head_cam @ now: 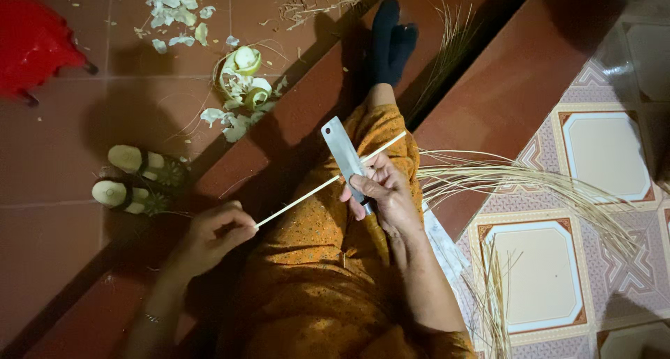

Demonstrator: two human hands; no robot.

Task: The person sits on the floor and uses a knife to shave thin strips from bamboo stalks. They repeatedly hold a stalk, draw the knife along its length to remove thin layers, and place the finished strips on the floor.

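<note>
Orange patterned cloth (314, 289) covers the lap. Over it, the left hand (213, 237) pinches one end of a thin, pale, straight bamboo strip (328, 181); the right hand (380, 191) grips a flat, rectangular steel knife (343, 153) laid across that strip.

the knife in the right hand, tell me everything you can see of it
The knife has a flat, rectangular, grey metal blade with a squared tip and dull sheen. It points up and away from the person, tilted slightly left, above the orange-clad lap. The right hand grips its lower end, hiding the handle. A thin pale strip crosses the blade; the left hand pinches its other end.
</note>
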